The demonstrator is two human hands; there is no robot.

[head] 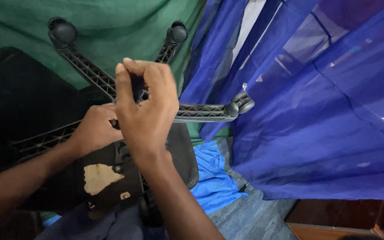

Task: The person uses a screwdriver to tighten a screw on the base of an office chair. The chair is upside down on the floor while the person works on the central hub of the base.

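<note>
Here we see an overturned office chair, its black star base [112, 84] pointing up at us. Our right hand [145, 106] is clenched around the hub at the base's centre; our left hand [95, 129] grips the base just beside it. Casters [63, 31] tip the spokes, against green cloth [112, 22] and blue curtain [325, 111].

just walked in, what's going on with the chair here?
A person has a black office chair turned over, so its star-shaped wheel base points up at the camera. Both hands are at the hub where the legs meet: the right hand pinches something dark at the centre, too hidden to identify, and the left hand braces beside it. Three castors are visible at the leg ends. Green cloth hangs behind, a blue curtain on the right.
</note>
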